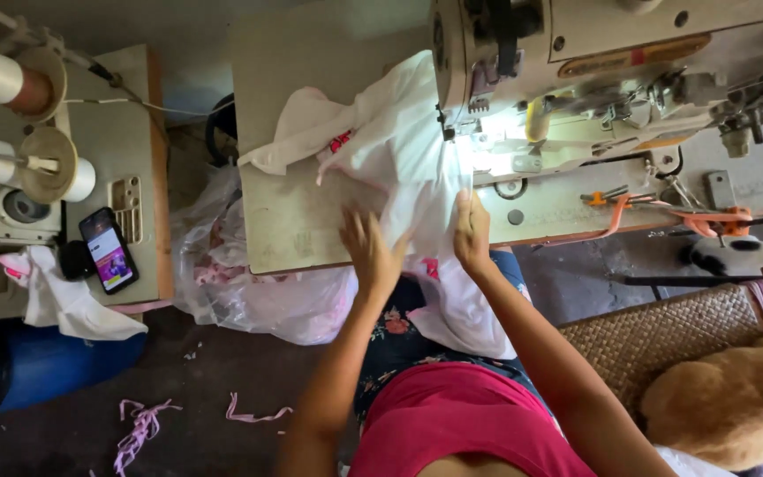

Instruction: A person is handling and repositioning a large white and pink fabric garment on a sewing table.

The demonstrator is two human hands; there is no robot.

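Note:
White fabric (399,141) with small pink-red prints lies over the sewing table (284,221) and hangs down into my lap. My left hand (371,252) rests on it near the table's front edge, fingers spread and blurred by motion. My right hand (472,231) pinches the fabric just below the needle area of the cream sewing machine (593,79), whose lamp lights the cloth.
A clear plastic bag of cloth (249,291) sits under the table's left side. On the table at left are thread cones (46,168) and a lit phone (109,250). A woven mat (664,336) and tan plush thing (735,406) are at right. Pink scraps (143,428) lie on the floor.

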